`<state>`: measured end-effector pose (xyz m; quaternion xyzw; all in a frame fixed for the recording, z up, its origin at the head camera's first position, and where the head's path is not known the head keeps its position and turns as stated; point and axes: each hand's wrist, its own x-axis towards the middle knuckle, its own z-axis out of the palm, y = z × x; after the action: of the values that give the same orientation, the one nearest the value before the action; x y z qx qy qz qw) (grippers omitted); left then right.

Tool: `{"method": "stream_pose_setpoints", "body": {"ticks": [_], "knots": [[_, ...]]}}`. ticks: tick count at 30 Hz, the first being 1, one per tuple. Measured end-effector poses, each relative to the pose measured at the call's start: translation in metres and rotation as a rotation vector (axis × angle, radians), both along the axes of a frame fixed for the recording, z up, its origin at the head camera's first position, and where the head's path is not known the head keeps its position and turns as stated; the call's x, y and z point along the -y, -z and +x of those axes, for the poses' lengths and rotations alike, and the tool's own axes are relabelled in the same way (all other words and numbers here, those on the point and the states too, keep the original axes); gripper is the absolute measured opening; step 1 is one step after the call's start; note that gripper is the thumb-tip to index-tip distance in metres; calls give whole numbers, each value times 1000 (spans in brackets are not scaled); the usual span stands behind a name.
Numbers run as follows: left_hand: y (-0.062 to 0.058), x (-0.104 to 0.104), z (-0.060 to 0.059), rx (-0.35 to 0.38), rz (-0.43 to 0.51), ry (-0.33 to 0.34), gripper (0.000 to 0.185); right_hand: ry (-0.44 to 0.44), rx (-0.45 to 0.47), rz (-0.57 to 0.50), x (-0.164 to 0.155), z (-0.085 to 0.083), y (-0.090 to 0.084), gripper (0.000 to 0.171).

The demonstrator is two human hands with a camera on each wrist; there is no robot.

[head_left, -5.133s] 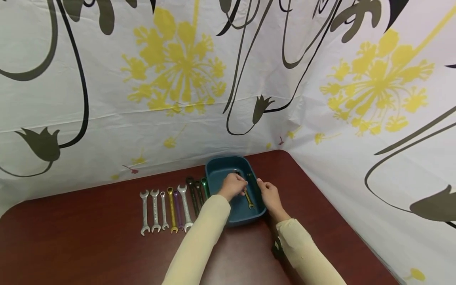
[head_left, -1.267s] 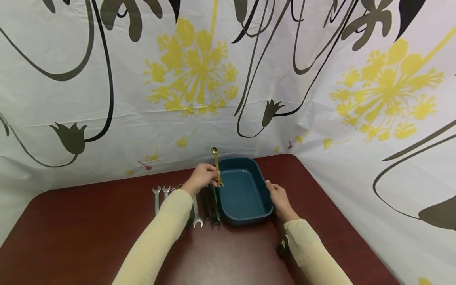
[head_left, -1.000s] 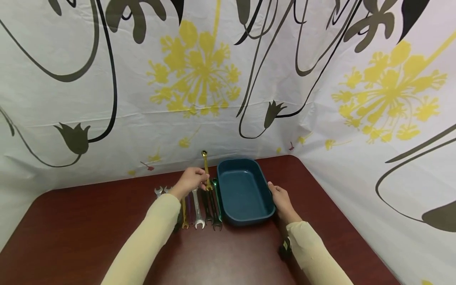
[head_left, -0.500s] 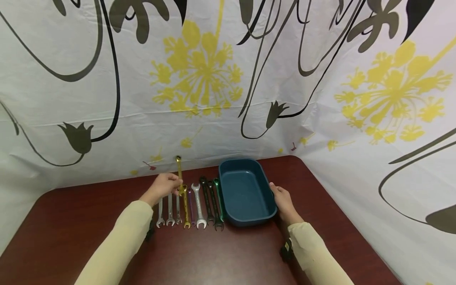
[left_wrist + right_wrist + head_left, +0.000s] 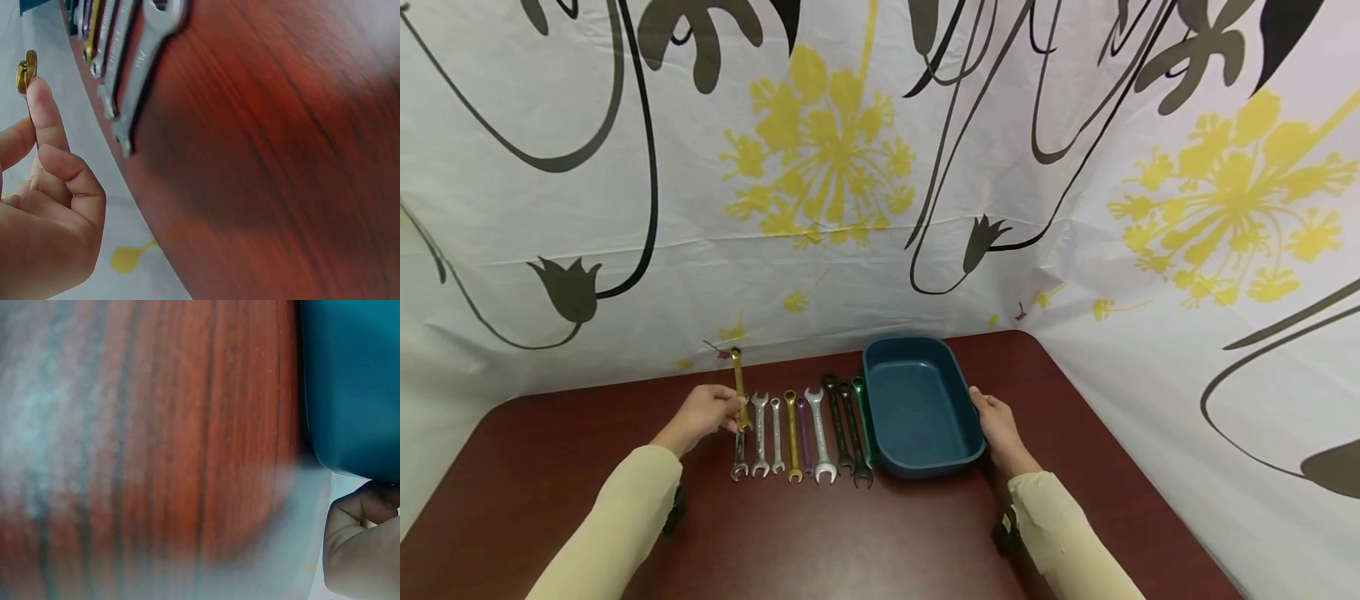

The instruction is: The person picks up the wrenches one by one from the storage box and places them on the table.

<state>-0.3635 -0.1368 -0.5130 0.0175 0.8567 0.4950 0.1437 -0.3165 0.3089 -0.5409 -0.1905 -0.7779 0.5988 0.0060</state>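
Observation:
My left hand (image 5: 703, 412) pinches a gold combination wrench (image 5: 738, 371) between thumb and fingers, ring end pointing to the wall. The wrench is raised over the leftmost silver wrench (image 5: 740, 460), partly covering it. In the left wrist view the gold wrench's end (image 5: 25, 72) pokes out past the fingertips. To the right lie two more silver wrenches, another gold wrench (image 5: 792, 433), a purple one (image 5: 805, 437), a large silver one (image 5: 820, 433), two dark ones and a green one. My right hand (image 5: 1002, 425) grips the right side of a blue tray (image 5: 917, 408); its fingers are partly hidden.
The dark red wooden table (image 5: 820, 542) has a rounded corner at the back right. Behind and to the right of it hangs a white sheet (image 5: 835, 287) with a plant print. The tray stands against the row's right end.
From over the tray, my left hand has carried the gold wrench leftward across the row to its left end. The right hand stays at the tray; the view has shifted slightly.

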Motion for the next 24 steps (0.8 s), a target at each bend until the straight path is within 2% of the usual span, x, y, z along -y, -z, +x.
{"method": "stream_pose_setpoints", "body": {"ticks": [7,15,24], "knots": [[9,12,7,29,-1,-10,34,4,-5,7,0,0,1,45],[23,22,15,30,-49,-37,30,-7,3,25,-1,1,2,48],[29,24,20,35,-69,-31,27,-2,-12,16,-1,2,2,46]]}}
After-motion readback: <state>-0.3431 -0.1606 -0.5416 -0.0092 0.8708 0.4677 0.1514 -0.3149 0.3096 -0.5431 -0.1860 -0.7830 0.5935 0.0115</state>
